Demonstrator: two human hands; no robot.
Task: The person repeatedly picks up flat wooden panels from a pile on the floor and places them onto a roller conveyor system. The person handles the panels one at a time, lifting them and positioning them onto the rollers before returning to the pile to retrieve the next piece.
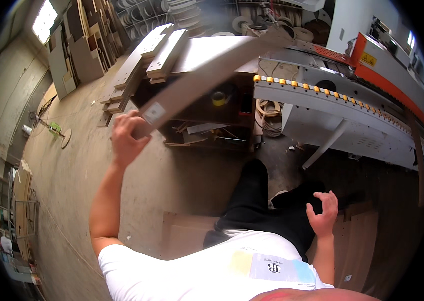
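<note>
A long brown wooden board [199, 83] slants up and to the right from my left hand [128, 136], which grips its near end. A white label [153, 113] is stuck on the board close to my fingers. The board's far end blurs near the machine at the upper right. My right hand [324, 212] hangs by my right thigh, its fingers apart and slightly bent, with nothing in it.
A worktable [202, 56] with shelves carries stacked boards [136, 65] on its left. To its right stands a machine [382, 75] with a rail of yellow rollers [302, 86]. More panels [182, 233] lie behind my legs. Tall sheets [84, 50] lean at the far left.
</note>
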